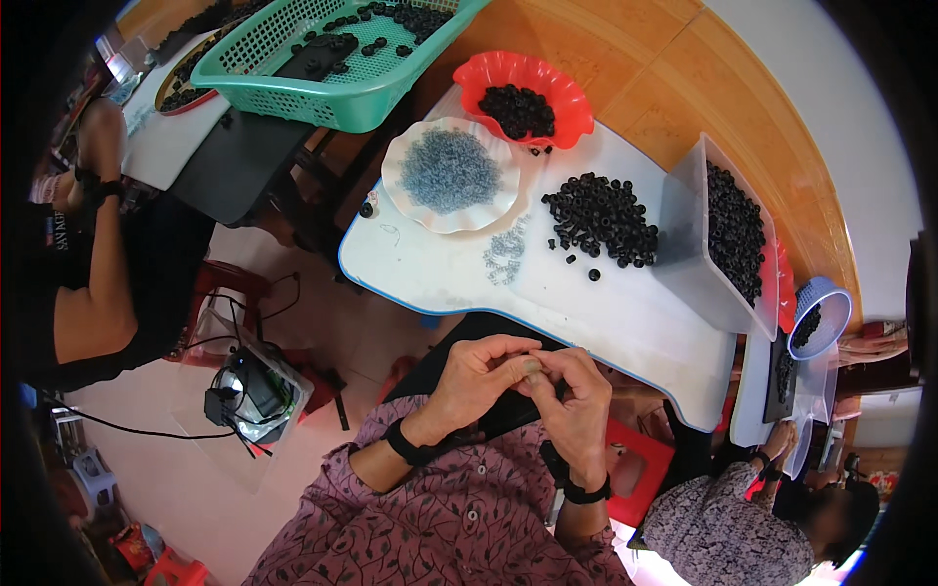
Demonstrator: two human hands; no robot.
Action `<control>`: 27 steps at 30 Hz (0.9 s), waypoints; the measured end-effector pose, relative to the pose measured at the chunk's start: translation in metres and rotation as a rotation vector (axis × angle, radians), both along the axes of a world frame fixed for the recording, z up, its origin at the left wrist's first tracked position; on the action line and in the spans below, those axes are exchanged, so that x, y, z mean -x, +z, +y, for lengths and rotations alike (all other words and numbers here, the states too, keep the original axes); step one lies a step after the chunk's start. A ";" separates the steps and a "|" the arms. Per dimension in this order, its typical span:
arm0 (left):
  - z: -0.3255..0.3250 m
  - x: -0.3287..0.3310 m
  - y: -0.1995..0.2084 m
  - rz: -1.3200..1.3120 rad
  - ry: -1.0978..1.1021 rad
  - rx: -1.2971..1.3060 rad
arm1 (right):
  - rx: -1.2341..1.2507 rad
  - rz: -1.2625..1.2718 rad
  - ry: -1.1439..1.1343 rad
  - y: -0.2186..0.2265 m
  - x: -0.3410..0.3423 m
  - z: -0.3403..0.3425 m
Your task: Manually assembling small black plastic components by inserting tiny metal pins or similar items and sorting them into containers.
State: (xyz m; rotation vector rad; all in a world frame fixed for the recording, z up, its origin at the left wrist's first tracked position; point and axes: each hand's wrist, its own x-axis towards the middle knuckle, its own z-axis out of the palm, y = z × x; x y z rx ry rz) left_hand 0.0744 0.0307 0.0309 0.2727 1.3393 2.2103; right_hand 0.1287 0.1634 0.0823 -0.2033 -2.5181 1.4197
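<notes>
Above my lap, just off the near edge of the white table [420, 278], my left hand [486, 379] and my right hand [572, 405] meet with fingertips pinched together. Whatever sits between them is too small and covered to make out. Beyond them on the table, small black ring-like parts [601, 220] lie in a loose heap. Tiny clear pieces [505, 252] are scattered to its left. More clear pieces [451, 171] fill a white scalloped dish [394, 188]. A red scalloped bowl [575, 96] behind it contains black parts.
At the table's right, a translucent bin [689, 278] of black parts leans tilted. A green basket [293, 105] stands far left. Co-workers sit on both sides; one's arm [98, 303] shows at left. A box with cables [256, 396] is on the floor, a red stool [640, 469] at right.
</notes>
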 end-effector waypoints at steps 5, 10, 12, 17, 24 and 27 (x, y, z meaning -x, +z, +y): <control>0.001 -0.003 0.001 0.005 0.019 0.000 | 0.070 0.020 -0.027 -0.002 -0.004 0.000; 0.002 -0.008 -0.002 0.050 0.020 0.024 | 0.094 0.115 -0.015 -0.011 -0.010 -0.001; 0.003 -0.010 -0.004 0.053 0.019 0.014 | 0.090 0.115 -0.021 -0.011 -0.012 -0.001; 0.004 -0.014 -0.002 0.037 0.009 0.016 | 0.035 0.145 0.000 -0.005 -0.015 -0.003; 0.003 -0.014 -0.003 -0.054 -0.005 -0.043 | 0.044 0.169 0.024 -0.006 -0.016 -0.001; 0.001 -0.016 -0.006 -0.116 -0.010 -0.078 | 0.015 0.162 0.018 -0.012 -0.017 -0.002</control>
